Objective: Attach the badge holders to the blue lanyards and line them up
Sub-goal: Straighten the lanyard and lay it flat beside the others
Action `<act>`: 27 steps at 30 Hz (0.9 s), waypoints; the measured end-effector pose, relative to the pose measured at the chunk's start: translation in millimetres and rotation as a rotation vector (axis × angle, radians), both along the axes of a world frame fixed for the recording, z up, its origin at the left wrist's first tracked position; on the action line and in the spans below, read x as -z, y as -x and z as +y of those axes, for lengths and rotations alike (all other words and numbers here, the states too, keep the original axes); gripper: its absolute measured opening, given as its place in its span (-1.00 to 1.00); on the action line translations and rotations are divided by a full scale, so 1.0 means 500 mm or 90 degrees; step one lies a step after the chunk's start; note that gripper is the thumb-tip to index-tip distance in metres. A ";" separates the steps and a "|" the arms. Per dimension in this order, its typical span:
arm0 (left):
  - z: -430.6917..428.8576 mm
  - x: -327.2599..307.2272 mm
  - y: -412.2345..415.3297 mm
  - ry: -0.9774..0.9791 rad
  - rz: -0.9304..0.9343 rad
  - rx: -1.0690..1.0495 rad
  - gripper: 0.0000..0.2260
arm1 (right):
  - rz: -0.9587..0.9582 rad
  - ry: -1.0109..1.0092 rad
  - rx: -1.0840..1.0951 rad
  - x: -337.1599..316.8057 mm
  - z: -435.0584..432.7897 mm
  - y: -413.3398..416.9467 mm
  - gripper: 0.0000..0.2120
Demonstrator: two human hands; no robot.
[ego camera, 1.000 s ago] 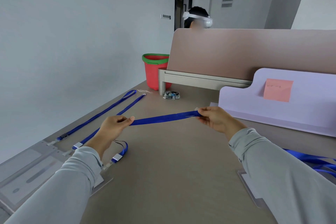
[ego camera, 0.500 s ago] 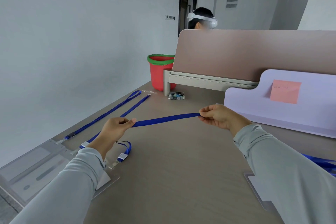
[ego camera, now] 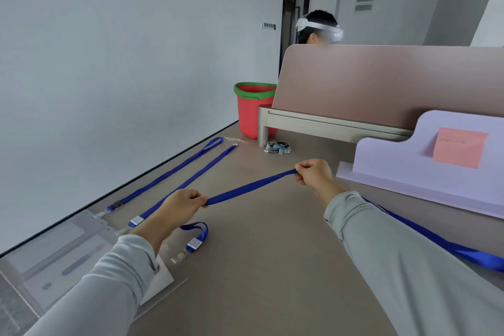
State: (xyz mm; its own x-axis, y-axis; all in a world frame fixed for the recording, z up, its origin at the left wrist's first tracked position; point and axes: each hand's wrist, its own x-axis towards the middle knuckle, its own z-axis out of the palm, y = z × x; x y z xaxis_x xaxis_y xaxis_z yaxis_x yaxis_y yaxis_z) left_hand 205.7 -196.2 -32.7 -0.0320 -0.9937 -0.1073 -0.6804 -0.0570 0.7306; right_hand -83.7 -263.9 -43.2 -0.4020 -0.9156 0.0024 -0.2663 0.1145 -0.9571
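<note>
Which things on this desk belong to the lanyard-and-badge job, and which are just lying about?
Part of the job:
- stretched lanyard, pinched by left hand and right hand
- two laid-out lanyards
- badge holders
- spare lanyard on the right

Lying about:
- red bucket
- small packet
- pink sticky note
- lilac stand

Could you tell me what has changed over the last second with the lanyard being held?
Little: both hands, left hand and right hand, keep pinching the blue lanyard taut, its right end now slightly higher. The two laid-out lanyards stay put.
</note>
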 end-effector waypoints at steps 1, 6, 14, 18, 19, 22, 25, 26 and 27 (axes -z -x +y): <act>-0.003 -0.003 -0.008 -0.007 0.000 0.000 -0.78 | -0.005 -0.007 -0.003 0.007 -0.016 -0.014 -0.91; -0.028 -0.022 -0.036 -0.042 0.013 0.000 -0.80 | -0.023 -0.021 -0.011 0.031 -0.106 -0.086 -0.89; -0.103 0.008 -0.034 -0.052 -0.072 -0.021 -0.83 | 0.003 0.039 -0.057 0.030 -0.246 -0.165 -0.84; -0.122 0.018 -0.033 -0.055 -0.116 -0.024 -0.81 | 0.248 0.070 -0.084 0.030 -0.237 -0.181 -0.72; -0.123 0.020 -0.034 -0.053 -0.119 -0.023 -0.79 | 0.281 0.110 -0.130 0.032 -0.225 -0.189 -0.73; -0.123 0.023 -0.033 -0.045 -0.114 -0.024 -0.77 | 0.373 0.223 -0.357 0.038 -0.170 -0.223 -0.71; -0.122 0.025 -0.032 -0.033 -0.105 -0.023 -0.77 | 0.588 0.274 -0.514 0.056 -0.145 -0.235 -0.62; -0.122 0.025 -0.032 -0.030 -0.097 -0.026 -0.77 | 0.662 0.264 -0.528 0.056 -0.140 -0.232 -0.62; -0.122 0.025 -0.032 -0.027 -0.089 -0.031 -0.77 | 0.714 0.249 -0.534 0.056 -0.140 -0.228 -0.63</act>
State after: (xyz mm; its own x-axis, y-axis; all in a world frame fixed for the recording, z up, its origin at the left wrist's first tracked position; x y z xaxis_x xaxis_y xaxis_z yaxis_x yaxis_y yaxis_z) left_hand 221.6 -257.3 -45.0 0.0341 -0.9881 -0.1499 -0.7714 -0.1214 0.6247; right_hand 30.4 -333.8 -71.0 0.6218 -0.7427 0.2486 -0.7363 -0.6625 -0.1377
